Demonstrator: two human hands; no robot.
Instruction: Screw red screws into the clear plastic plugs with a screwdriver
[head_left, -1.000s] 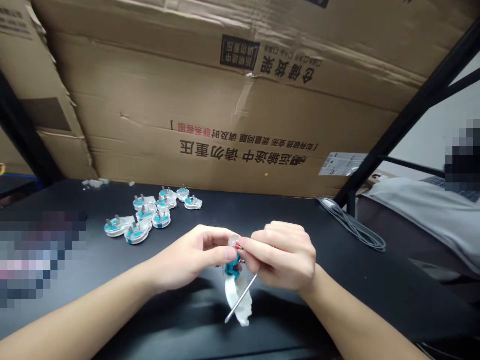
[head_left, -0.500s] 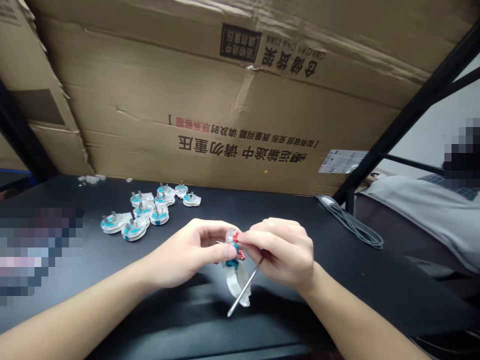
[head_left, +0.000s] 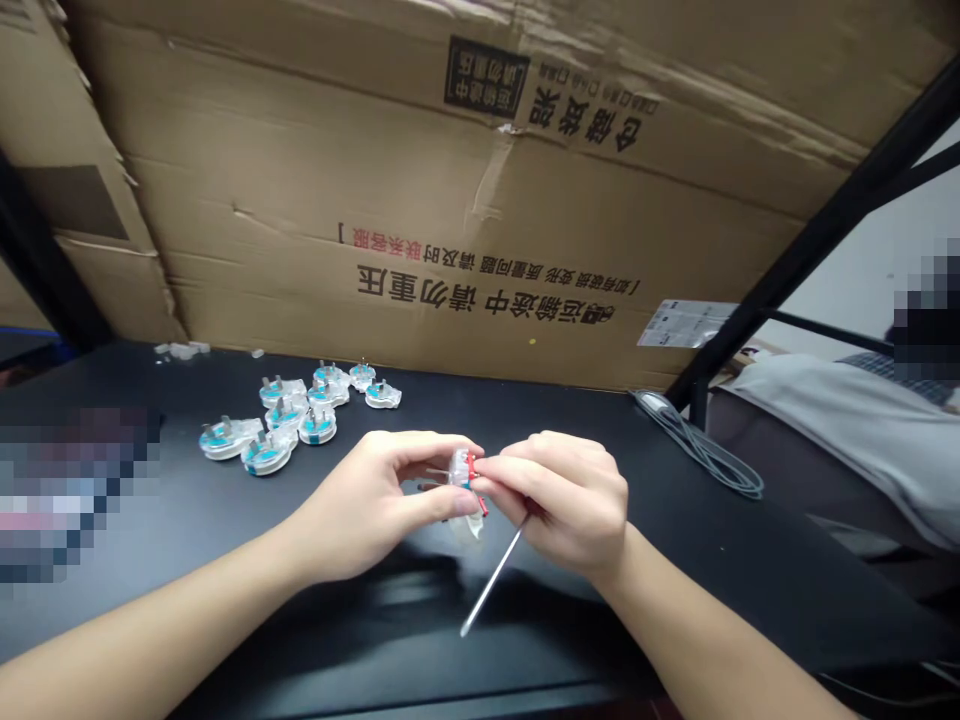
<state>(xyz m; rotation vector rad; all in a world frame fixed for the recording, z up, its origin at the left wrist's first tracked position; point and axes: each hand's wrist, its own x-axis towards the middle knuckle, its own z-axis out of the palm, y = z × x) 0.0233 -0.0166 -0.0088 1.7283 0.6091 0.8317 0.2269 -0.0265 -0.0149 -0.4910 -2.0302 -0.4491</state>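
My left hand (head_left: 375,500) is closed around a small clear plug (head_left: 459,468) with metal pins pointing left and red and blue parts on its right side. The thumb presses its lower edge, where a whitish piece (head_left: 474,524) shows, partly blurred. My right hand (head_left: 566,500) has a screwdriver (head_left: 491,585) tucked in its curled fingers, its metal shaft slanting down and left. The handle is hidden in the palm. Thumb and forefinger of that hand touch the red part (head_left: 472,468) of the plug. Both hands are above the black table (head_left: 360,640).
Several clear-and-blue plugs (head_left: 268,452) lie pins up at the left back. Small clear bits (head_left: 184,351) lie by the cardboard wall (head_left: 300,180). A coiled grey cable (head_left: 705,450) rests at the right. Beyond the black frame (head_left: 795,255) a person's grey clothing (head_left: 840,410) shows.
The plug has turned and risen slightly in my left hand. The curved white piece that hung below it is now mostly out of sight or blurred. My right hand still has the screwdriver.
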